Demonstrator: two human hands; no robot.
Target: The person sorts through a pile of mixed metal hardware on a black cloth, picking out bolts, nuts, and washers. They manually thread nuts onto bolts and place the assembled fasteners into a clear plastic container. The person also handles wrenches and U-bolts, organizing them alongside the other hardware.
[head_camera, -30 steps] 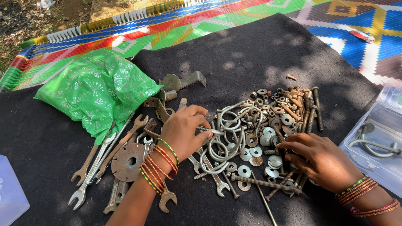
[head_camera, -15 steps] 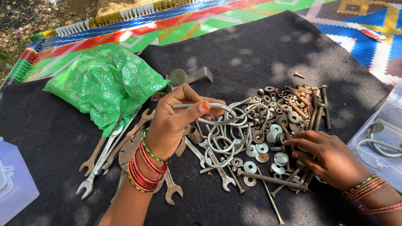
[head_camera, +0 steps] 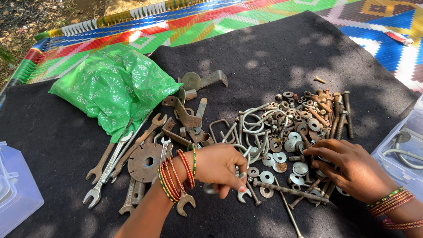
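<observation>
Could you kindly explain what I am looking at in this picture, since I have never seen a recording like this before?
There is no machine here: a person works with two bare hands, and the one camera sits on that person's head, looking down at them. A dark mat covers a bright woven rug. On the mat lie a green plastic bag, several wrenches, a rusty round disc, bent U-bolts, and a pile of washers, nuts and bolts. Clear plastic boxes stand at both edges. The left hand, with bangles on the wrist, reaches down among the hardware; its fingertips are blurred, so I cannot tell what its grip holds. The right hand rests over washers, fingers curled, its hold hidden.
</observation>
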